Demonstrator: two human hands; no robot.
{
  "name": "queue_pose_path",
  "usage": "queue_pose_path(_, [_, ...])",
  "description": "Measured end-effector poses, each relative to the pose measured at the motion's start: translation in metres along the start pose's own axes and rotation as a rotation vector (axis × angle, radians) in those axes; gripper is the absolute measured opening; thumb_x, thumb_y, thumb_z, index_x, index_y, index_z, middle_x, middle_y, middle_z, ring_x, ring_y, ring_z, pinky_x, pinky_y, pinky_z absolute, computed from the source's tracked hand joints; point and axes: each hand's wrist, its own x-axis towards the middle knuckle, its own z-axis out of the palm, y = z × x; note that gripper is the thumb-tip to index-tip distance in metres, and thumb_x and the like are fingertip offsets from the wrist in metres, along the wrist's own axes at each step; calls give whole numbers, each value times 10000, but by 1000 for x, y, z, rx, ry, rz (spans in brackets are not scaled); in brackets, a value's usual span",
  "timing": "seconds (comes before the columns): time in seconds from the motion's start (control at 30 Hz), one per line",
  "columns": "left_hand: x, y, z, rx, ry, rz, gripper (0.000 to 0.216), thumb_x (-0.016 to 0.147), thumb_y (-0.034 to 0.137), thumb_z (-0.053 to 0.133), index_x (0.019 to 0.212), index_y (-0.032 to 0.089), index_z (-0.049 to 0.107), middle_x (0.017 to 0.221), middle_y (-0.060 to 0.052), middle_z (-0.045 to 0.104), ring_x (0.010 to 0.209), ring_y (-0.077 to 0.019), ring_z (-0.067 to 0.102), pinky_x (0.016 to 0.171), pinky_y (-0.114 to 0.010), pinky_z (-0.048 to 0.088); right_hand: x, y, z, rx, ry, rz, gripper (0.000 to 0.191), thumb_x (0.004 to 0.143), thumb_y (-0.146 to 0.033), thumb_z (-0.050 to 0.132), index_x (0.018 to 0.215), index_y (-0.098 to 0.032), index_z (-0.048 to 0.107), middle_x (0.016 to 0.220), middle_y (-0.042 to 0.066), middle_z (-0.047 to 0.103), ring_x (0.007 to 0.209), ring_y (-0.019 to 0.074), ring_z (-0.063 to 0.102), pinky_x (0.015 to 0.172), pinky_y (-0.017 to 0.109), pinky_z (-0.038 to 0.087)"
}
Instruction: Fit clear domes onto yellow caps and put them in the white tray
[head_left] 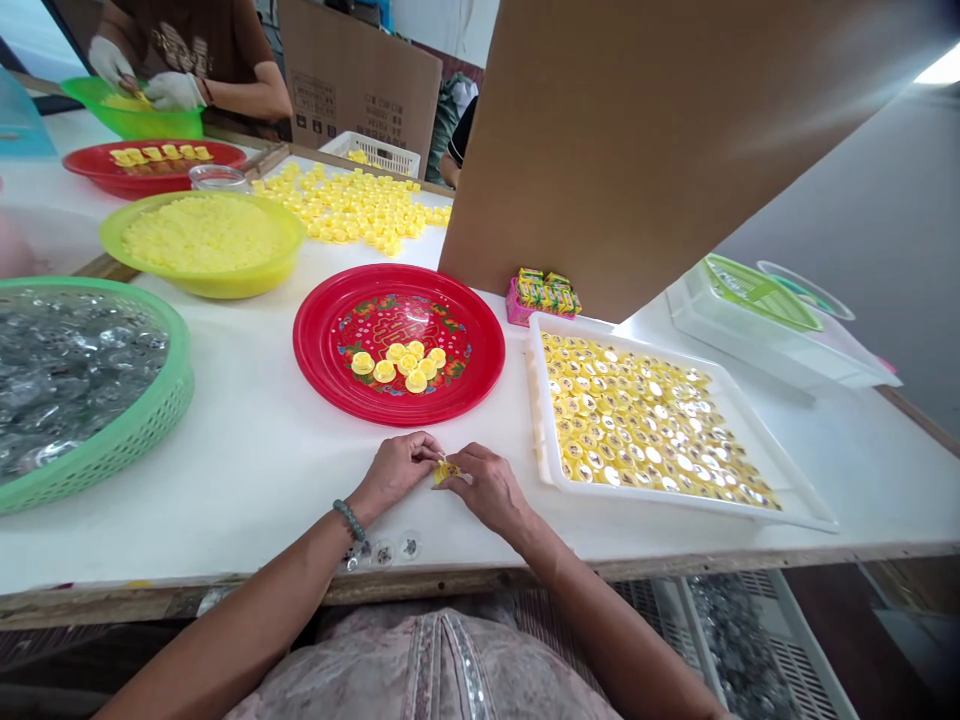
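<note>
My left hand [396, 470] and my right hand [487, 488] meet on the white table, both pinching one small yellow piece [446, 469] between their fingertips. Just beyond them stands a red plate [330, 340] holding several yellow pieces [399, 364]. To the right lies a white tray [750, 405] packed with rows of yellow pieces under clear covers. A few clear round caps [382, 551] lie near the table's front edge by my left wrist.
A green basket [142, 415] of clear caps sits at the left, a yellow-green bowl [285, 262] of yellow pieces behind it. A cardboard sheet [637, 150] stands at the back right. Another person's gloved hands [172, 90] work at a green bowl far left.
</note>
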Motion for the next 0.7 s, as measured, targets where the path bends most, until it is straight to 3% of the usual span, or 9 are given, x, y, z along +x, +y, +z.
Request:
queue_pose_path(0.13, [1, -1, 0, 23, 6, -6, 119, 683, 188, 581, 793, 190, 626, 775, -33, 706, 752, -190, 665, 671, -269, 494, 5, -4, -2, -89, -47, -73, 166, 771, -228, 679, 929, -177, 667, 842, 43, 604, 762, 151, 569, 697, 232, 433])
queue_pose_path(0.23, [1, 2, -2, 59, 6, -6, 112, 686, 213, 586, 789, 195, 627, 775, -27, 706, 756, -195, 664, 679, -272, 495, 7, -6, -2, -212, -90, -133, 104, 817, -257, 626, 851, -162, 655, 801, 50, 593, 761, 163, 555, 697, 246, 426])
queue_pose_path(0.33, [1, 5, -3, 125, -2, -9, 115, 690, 238, 587, 791, 205, 630, 814, -20, 709, 797, -199, 663, 714, -274, 498, 4, -7, -1, -308, -105, -137, 163, 849, -305, 576, 791, -163, 634, 766, 49, 586, 733, 170, 551, 659, 252, 421])
queue_pose_path(0.5, [7, -6, -7, 131, -44, -91, 270, 663, 311, 617, 915, 219, 641, 886, -26, 719, 855, -225, 666, 741, -286, 536, -6, -4, 3, -264, -12, -60, 190, 816, -330, 598, 954, -200, 620, 834, 29, 620, 771, 164, 584, 694, 240, 433])
queue_pose_path(0.7, [12, -21, -14, 28, -75, -99, 397, 655, 379, 655, 1014, 209, 634, 1013, -52, 699, 963, -241, 641, 833, -295, 531, -21, -7, 1, -208, 82, 8, 206, 736, -230, 602, 935, -181, 624, 836, 43, 637, 763, 174, 598, 656, 239, 452])
